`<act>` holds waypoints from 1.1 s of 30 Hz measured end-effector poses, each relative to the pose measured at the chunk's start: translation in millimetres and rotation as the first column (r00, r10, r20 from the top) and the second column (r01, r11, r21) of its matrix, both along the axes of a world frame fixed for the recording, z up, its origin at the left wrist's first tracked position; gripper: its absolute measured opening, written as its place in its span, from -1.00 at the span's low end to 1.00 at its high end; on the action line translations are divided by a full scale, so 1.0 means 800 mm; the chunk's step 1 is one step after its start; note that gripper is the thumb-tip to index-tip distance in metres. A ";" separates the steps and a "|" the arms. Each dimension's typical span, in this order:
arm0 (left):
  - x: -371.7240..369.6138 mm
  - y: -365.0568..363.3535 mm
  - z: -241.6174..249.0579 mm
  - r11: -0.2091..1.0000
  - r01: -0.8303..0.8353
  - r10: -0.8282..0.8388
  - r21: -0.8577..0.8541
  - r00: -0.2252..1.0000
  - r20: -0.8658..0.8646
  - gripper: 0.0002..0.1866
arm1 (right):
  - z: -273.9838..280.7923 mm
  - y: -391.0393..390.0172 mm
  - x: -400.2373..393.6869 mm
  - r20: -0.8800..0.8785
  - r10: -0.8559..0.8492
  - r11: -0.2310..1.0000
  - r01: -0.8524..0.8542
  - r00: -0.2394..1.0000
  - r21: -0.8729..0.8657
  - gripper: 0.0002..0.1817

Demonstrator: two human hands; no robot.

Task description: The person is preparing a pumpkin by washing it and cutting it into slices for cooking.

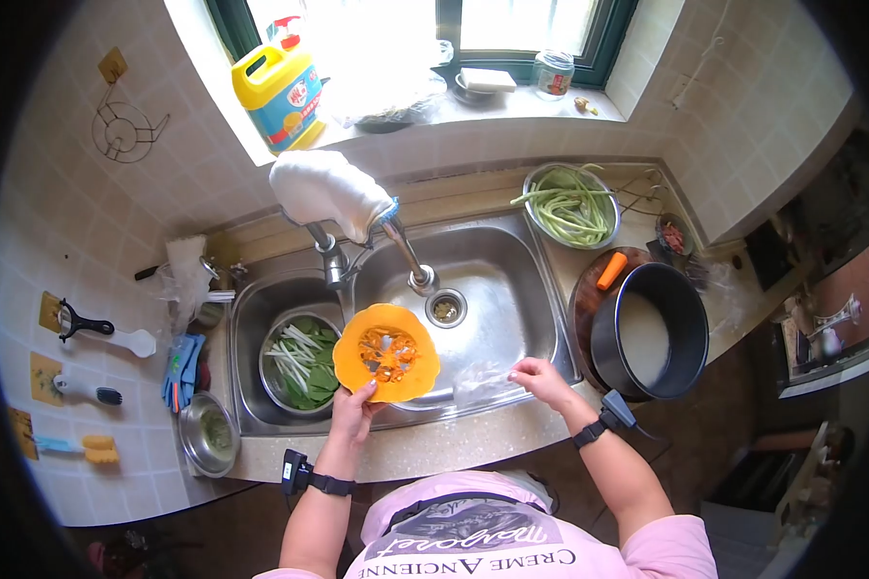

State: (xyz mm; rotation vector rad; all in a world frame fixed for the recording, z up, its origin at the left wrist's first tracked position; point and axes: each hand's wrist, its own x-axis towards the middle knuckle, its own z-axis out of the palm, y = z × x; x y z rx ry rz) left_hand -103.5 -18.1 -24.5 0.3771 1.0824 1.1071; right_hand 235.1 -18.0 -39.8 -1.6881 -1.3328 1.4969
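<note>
My left hand [353,413] grips the near edge of an orange scalloped bowl [420,381], tilted over the sink's middle. Orange peelings or scraps [386,355] lie inside it, with some greyish pieces. Over the front of the large basin, my right hand [543,381] has its fingers pinched on a thin clear plastic bag [481,382] that hangs to the left. Left of the bowl, a metal bowl of green leaves and white stalks [304,362] sits in the small basin.
A faucet [420,275] stands over the steel sink [512,280]. To the right are a dark pot [681,333], a carrot [611,271] and a bowl of green beans [572,207]. A metal bowl [195,444] stands at left. A yellow jug [280,92] is on the sill.
</note>
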 end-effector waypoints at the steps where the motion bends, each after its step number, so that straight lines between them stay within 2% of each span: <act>1: -0.003 0.001 -0.002 1.000 -0.001 0.001 0.000 1.000 0.000 -0.64 | 0.001 -0.005 0.004 -0.070 -0.086 0.996 0.087 0.994 0.013 -0.83; 5: -0.010 0.003 -0.009 0.999 0.040 -0.040 -0.006 0.999 0.010 -0.63 | -0.015 -0.023 0.017 -0.222 -0.290 0.953 0.301 0.931 0.016 -0.82; 8: -0.012 0.002 -0.013 0.998 0.054 -0.054 -0.010 0.998 0.014 -0.63 | -0.028 -0.032 0.019 -0.092 -0.444 0.891 0.450 0.891 0.058 -0.82; 11: -0.013 0.002 -0.015 0.997 0.081 -0.081 -0.016 0.996 0.026 -0.62 | -0.024 -0.043 0.024 0.115 -0.543 0.836 0.523 0.832 0.167 -0.92; 14: -0.011 0.004 -0.017 0.991 0.131 -0.130 -0.014 0.991 0.043 -0.62 | -0.022 -0.042 0.010 0.023 -0.686 0.656 0.605 0.727 0.451 -0.81; 15: -0.012 0.005 -0.018 0.990 0.144 -0.143 -0.013 0.989 0.047 -0.62 | -0.011 -0.038 0.001 -0.051 -0.717 0.610 0.662 0.695 0.435 -0.84; 18: -0.012 0.006 -0.014 0.985 0.169 -0.168 -0.019 0.985 0.049 -0.64 | 0.001 -0.029 -0.007 0.119 -0.652 0.698 0.531 0.749 0.480 -0.83; 19: -0.013 0.006 -0.014 0.984 0.176 -0.175 -0.019 0.983 0.057 -0.64 | -0.008 -0.025 -0.003 0.352 -0.596 0.736 0.315 0.721 0.600 -0.86; 22: -0.017 0.006 -0.016 0.977 0.210 -0.209 -0.023 0.977 0.046 -0.65 | -0.017 -0.010 -0.005 0.515 -0.584 0.741 0.153 0.627 0.654 -0.91; 23: -0.017 0.006 -0.016 0.975 0.221 -0.219 -0.028 0.975 0.039 -0.65 | -0.021 -0.004 -0.005 0.480 -0.552 0.760 0.176 0.681 0.625 -0.90; 29: -0.026 0.003 -0.016 0.968 0.248 -0.248 -0.030 0.969 0.020 -0.60 | -0.027 0.024 -0.018 0.525 -0.539 0.763 0.118 0.659 0.635 -0.92; 33: -0.024 0.004 -0.010 0.967 0.255 -0.255 -0.012 0.966 0.038 -0.59 | -0.028 0.031 -0.023 0.424 -0.606 0.712 0.222 0.673 0.666 -0.92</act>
